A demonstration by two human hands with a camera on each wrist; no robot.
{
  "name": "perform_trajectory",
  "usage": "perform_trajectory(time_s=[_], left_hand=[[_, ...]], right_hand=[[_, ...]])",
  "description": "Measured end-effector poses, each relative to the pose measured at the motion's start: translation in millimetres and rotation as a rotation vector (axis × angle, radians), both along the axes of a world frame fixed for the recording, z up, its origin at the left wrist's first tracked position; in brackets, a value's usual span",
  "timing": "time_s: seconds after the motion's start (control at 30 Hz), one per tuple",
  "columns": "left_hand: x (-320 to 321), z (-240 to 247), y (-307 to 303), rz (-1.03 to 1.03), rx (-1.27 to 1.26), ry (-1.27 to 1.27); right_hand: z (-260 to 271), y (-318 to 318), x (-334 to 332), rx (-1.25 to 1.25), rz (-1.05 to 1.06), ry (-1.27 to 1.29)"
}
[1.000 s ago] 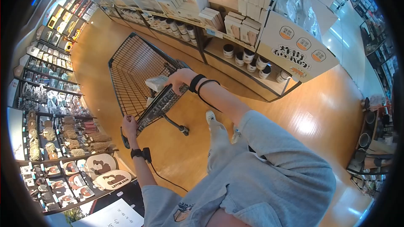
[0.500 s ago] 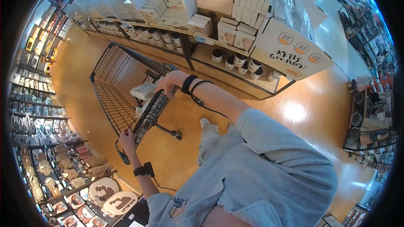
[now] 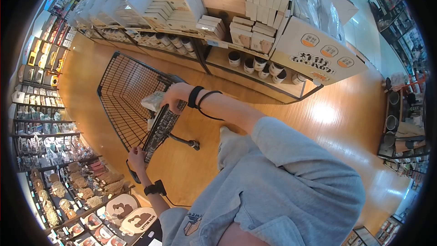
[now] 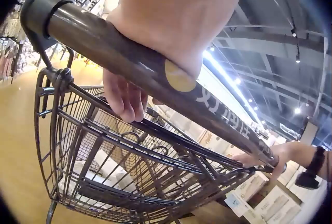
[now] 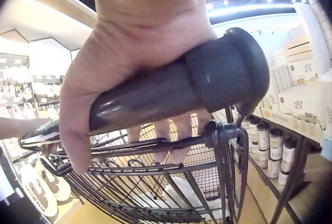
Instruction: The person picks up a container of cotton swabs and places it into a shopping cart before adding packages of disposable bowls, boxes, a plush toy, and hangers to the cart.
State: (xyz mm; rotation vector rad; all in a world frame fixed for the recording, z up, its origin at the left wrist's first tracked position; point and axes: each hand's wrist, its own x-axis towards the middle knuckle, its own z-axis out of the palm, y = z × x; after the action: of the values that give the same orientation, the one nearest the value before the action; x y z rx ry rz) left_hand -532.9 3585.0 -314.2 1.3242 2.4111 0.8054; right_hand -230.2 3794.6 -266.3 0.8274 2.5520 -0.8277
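Note:
A black wire shopping cart (image 3: pixel 122 95) stands in front of me in the head view. My right hand (image 3: pixel 174 96) grips the right end of its dark handle bar (image 5: pixel 150 97); thumb on the near side, fingers over the far side, close to the basket's wire rim. Toward the bar's left end my left hand (image 3: pixel 136 158) holds on, its heel on top and its fingers (image 4: pixel 127 97) bent down beyond the bar by the rim. White plastic-wrapped goods (image 3: pixel 153 101) lie inside the basket near the handle. White lettering and a yellow dot mark the bar.
A display shelf (image 3: pixel 255 79) with boxes and lidded cups (image 3: pixel 263 65) runs along the cart's right side. To the left stand racks of brown plush goods (image 3: pixel 59 189) and bear-shaped mats (image 3: pixel 139 221). Shiny wooden floor (image 3: pixel 82 91) lies between them; more shelving (image 3: pixel 403 123) stands far right.
In the head view the cart and both hands have shifted left and slightly down, while the cart's angle turned a little. Both hands keep hold of the handle bar.

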Motion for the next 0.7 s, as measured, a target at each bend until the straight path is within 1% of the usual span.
perform_trajectory(time_s=[0.13, 0.2, 0.23, 0.3, 0.4, 0.53, 0.6, 0.63, 0.7], left_hand=[[0, -5, 1, 0.004, 0.04, -0.026], [-7, -13, 1, 0.019, 0.034, 0.068], [-13, -18, 0, 0.025, 0.027, 0.066], [-25, -33, 2, 0.037, 0.025, 0.17], [-17, -32, 0, 0.061, 0.016, 0.099], [0, -33, -1, 0.062, 0.013, 0.048], [-6, -44, -2, 0.024, 0.039, 0.043], [-7, -47, -1, 0.025, 0.042, 0.06], [0, -40, -2, -0.106, 0.153, 0.06]], right_hand=[[-8, 1, 1, 0.076, 0.03, 0.025], [-6, -2, 6, 0.086, 0.009, 0.042], [-8, -2, 8, 0.079, 0.015, 0.04], [-11, 1, 10, 0.035, 0.005, 0.072], [-16, 3, 14, 0.065, 0.02, 0.104], [-26, 8, 21, 0.036, 0.045, 0.125], [-17, 7, 32, 0.034, 0.047, 0.079], [-15, 7, 37, 0.037, 0.048, 0.096], [-15, 10, 39, 0.068, 0.129, 0.017]])
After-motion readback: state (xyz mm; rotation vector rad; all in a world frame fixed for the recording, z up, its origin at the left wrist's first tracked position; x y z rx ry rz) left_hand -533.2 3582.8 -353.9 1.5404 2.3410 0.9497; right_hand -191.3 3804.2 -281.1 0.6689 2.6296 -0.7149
